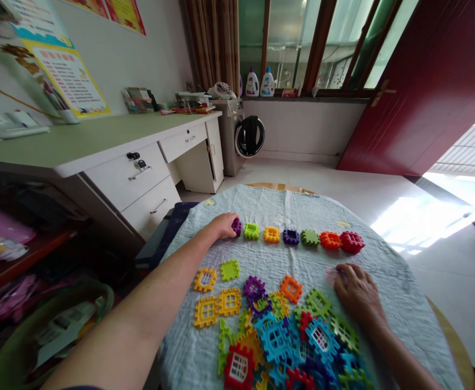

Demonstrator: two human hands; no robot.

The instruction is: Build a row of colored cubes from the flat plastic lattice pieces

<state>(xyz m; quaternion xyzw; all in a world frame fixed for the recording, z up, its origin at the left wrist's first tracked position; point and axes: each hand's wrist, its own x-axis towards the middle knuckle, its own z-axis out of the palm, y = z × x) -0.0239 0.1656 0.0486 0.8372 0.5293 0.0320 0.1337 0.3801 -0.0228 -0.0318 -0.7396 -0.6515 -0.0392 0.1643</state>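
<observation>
At the left end of a row of small block cubes, my left hand has its fingers closed on a purple block cube. To the right of it stand a lime green cube, a yellow cube, a dark purple cube, a green cube, an orange cube and a red cube. My right hand lies palm down on the cloth, open, below the red cube. A heap of flat interlocking pieces in several colours lies nearest me.
A pale blue cloth covers the round table. Loose yellow pieces lie left of the heap. A desk with drawers stands on the left, a washing machine behind, and a red door at the right.
</observation>
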